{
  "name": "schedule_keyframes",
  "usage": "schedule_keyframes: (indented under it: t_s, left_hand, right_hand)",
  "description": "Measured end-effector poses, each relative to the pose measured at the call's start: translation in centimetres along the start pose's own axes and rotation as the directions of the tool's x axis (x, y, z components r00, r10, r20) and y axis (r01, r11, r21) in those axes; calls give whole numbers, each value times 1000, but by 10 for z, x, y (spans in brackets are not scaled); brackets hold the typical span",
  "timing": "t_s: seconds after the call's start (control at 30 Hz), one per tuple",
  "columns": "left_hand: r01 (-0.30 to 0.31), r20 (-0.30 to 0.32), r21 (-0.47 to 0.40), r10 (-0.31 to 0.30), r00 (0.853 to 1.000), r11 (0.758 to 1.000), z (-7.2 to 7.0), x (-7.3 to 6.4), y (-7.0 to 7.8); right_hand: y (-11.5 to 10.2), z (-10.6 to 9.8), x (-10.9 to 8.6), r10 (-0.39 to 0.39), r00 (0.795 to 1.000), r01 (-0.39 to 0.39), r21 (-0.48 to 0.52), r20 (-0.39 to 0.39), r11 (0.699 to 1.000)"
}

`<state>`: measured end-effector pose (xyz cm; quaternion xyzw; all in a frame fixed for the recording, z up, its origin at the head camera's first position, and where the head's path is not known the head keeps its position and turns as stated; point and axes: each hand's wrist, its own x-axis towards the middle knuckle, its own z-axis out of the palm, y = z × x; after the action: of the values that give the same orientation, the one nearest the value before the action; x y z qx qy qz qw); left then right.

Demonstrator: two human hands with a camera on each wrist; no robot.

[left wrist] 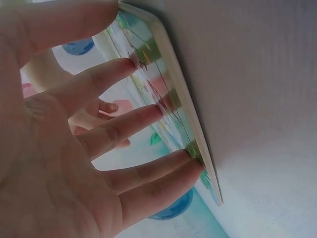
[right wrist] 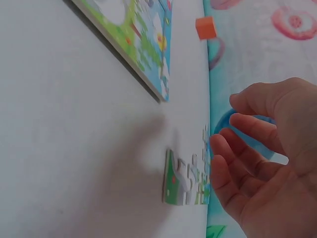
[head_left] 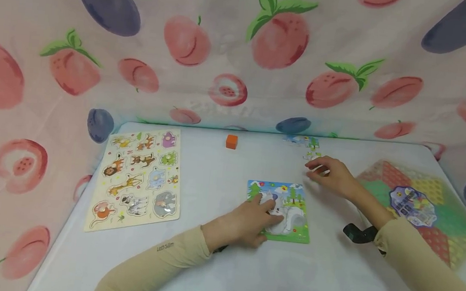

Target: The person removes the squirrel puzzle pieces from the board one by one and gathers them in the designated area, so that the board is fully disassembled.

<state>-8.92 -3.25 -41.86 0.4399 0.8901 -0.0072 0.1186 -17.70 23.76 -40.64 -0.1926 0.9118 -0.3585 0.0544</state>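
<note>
Left hand with fingers spread, resting on a thin square blue-and-green puzzle board, right hand with fingers loosely bent, in the air past the board's far right corner, flat multicoloured puzzle pieces and small orange cube behind the board.

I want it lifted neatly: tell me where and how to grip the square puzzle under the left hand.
Take the square puzzle by its right edge, coming from the right, ideally with the right hand. That edge is straight and uncovered, while the left hand spreads over the left part. It lies flat, so probably pry underneath first, then pinch top and bottom.
</note>
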Motion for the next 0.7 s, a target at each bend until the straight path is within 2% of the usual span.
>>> schedule_keyframes:
  t_s: [0.2,0.43,0.7]
  left_hand:
    - [-17,-15,-2,17,1000,1000,-2,-1,-3]
    - [-21,-3,-7,21,1000,1000,-6,-3,-5]
    - [-14,1,9,14,1000,1000,-8,-3,-5]
  right_hand:
    - [-1,12,-16,-30,1000,30,6,2,1000]
    - [-5,28,-30,-54,998,52,42,24,998]
    - [-18,50,-38,-95,993,92,55,71,994]
